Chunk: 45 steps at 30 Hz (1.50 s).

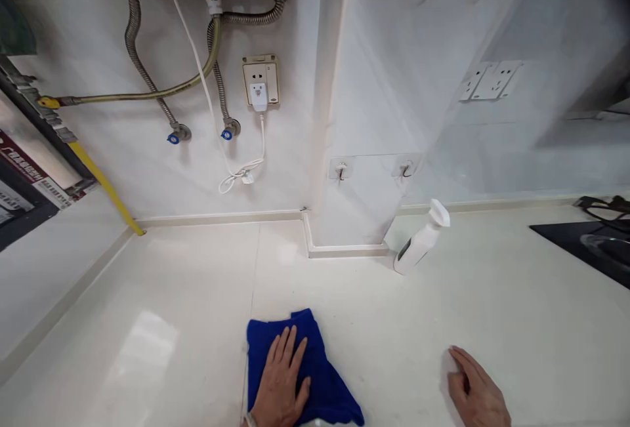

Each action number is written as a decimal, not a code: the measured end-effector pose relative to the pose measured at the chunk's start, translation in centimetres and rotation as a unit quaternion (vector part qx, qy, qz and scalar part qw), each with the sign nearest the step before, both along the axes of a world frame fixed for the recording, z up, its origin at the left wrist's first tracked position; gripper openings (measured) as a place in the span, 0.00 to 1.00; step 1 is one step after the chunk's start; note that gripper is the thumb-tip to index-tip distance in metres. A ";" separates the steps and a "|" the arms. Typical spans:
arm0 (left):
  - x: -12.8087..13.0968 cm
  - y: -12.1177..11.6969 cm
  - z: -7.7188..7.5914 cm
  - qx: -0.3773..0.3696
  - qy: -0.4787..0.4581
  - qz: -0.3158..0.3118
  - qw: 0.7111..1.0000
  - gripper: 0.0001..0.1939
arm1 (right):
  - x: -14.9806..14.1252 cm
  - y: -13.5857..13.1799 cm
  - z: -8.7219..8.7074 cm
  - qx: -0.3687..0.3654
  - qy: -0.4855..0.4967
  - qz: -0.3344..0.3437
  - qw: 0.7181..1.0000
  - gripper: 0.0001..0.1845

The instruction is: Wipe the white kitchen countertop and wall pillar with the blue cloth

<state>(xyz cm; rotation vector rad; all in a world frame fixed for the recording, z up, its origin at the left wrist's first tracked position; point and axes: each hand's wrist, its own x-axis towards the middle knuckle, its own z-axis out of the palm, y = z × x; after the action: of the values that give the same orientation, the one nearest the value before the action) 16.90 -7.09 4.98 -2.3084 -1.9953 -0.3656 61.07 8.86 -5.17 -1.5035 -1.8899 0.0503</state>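
A blue cloth [322, 374] lies on the white countertop [172, 322] near its front edge. My left hand [280, 381] rests flat on the cloth with its fingers stretched out and close together. My right hand [477, 391] lies on the bare counter at the lower right, fingers extended and flat, holding nothing. A white spray bottle [418, 243] stands tilted against the foot of the tiled wall column, beyond both hands.
A tiled column [359, 204] with two hooks juts onto the counter. Flexible metal hoses, a yellow gas pipe [105, 184], blue valves and a socket with a white plug [259, 96] are on the back wall. A black hob [585, 243] sits at the right edge.
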 end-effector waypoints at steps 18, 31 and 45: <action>14.7 14.5 0.6 -0.168 -0.244 -0.305 0.905 0.34 | -1.5 -0.2 1.6 0.005 -0.002 -0.007 1.000 0.21; 16.8 24.2 -1.3 -0.099 -0.224 -0.237 0.940 0.30 | -2.0 -0.3 2.2 -0.012 0.009 -0.028 1.000 0.21; 12.4 24.9 -0.8 -0.045 -0.183 -0.137 0.973 0.28 | -1.9 -0.2 2.4 0.006 0.017 -0.029 0.999 0.21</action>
<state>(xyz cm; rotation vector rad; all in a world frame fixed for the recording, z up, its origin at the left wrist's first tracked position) 29.30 17.80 4.19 -2.7508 -1.8595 -0.7868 59.20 8.66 -2.79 -1.5386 -1.8169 0.0368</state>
